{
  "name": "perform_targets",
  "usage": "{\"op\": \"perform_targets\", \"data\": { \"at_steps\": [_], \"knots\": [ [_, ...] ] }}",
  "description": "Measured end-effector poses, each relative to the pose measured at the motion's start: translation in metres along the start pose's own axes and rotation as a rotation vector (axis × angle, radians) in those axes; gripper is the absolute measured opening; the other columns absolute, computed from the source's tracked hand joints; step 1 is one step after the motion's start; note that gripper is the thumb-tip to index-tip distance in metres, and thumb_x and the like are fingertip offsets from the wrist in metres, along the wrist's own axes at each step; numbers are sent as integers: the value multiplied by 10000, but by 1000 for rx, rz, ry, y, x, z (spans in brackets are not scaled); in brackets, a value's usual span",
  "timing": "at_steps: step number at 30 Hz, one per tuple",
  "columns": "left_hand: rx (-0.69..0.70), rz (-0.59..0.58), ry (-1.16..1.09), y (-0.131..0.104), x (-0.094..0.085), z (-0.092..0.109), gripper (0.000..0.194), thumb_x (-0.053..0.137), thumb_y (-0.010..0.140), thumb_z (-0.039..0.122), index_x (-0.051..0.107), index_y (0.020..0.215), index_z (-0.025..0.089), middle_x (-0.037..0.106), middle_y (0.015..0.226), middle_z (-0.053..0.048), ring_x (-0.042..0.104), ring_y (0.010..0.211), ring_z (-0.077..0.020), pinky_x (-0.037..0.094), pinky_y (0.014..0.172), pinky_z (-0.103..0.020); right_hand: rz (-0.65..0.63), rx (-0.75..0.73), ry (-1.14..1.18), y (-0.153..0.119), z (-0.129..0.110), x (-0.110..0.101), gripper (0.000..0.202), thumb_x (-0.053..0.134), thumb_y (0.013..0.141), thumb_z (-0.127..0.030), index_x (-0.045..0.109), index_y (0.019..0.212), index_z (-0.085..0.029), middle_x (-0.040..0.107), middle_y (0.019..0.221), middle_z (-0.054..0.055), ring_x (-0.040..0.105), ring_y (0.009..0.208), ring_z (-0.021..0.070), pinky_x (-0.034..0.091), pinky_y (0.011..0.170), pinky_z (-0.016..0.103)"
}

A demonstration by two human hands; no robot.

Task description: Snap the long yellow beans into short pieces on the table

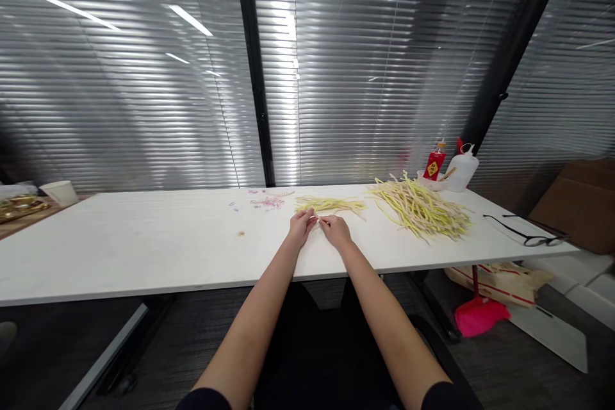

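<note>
Pinching a thin, pale strand piece (315,218) between our fingertips, we work just above the white bench (144,250), directly in front of us. Our left hand (298,229) is closed on it from one side, and our right hand (335,230) appears clamped on it from the other, the two nearly touching. The piece is too small here for us to tell its exact shape or how its ends lie.

Just beyond our fingers lies a small bundle of yellow-green strands (331,204), with the much larger strand pile (418,205) to its right. Small pink and purple loops (273,203) are scattered to the left of the bundle. Farther right stand a red-labelled bottle (434,164) and a white squeeze bottle (462,172), with the black-framed glasses (548,241) near the bench's right end.

For such fine handling, we do best to keep both grips close together, let one hand steady the piece and make small movements with the other. Light, even pressure should suit it, since a hard tug could bend or slip it. Resting our wrists low would help, and keeping our forearms off the loops avoids scattering them.
</note>
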State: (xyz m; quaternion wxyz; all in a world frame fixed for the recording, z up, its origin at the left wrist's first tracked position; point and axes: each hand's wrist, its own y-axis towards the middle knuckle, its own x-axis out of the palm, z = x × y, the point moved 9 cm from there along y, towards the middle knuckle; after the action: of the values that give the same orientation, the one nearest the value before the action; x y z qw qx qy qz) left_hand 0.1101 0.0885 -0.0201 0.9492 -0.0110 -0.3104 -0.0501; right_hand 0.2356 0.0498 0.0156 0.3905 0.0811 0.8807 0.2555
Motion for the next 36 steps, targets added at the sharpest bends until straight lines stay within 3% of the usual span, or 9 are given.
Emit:
{"op": "perform_targets", "data": {
  "at_steps": [10, 17, 26, 36],
  "knots": [
    [-2, 15, -5, -2, 2, 3, 311, 844, 568, 281, 591, 704, 162, 590, 647, 25, 606, 633, -84, 501, 676, -208, 36, -46, 93, -1, -8, -7, 305, 477, 901, -440, 725, 973, -278, 724, 922, 40, 643, 828, 203, 451, 723, 282],
    [-16, -28, 51, -5, 7, 2, 308, 844, 562, 311, 626, 717, 157, 613, 668, 11, 605, 655, -90, 481, 677, -212, 62, -74, 169, 2, -7, -9, 286, 501, 891, -407, 729, 937, -239, 719, 902, 52, 634, 825, 193, 452, 738, 284],
    [-26, -49, 107, -7, 10, 1, 317, 847, 555, 330, 651, 703, 129, 636, 681, -26, 591, 667, -96, 467, 687, -223, 64, -18, 100, 2, -1, -8, 244, 521, 874, -356, 729, 879, -230, 716, 894, 56, 623, 807, 190, 438, 721, 280],
    [-41, -93, 58, -6, 15, 3, 370, 836, 581, 341, 690, 860, 147, 625, 712, -1, 517, 546, -48, 389, 522, -186, 60, -3, 325, 3, 1, -7, 287, 466, 878, -374, 695, 903, -204, 702, 893, 51, 609, 804, 182, 450, 752, 281]
  ]
}}
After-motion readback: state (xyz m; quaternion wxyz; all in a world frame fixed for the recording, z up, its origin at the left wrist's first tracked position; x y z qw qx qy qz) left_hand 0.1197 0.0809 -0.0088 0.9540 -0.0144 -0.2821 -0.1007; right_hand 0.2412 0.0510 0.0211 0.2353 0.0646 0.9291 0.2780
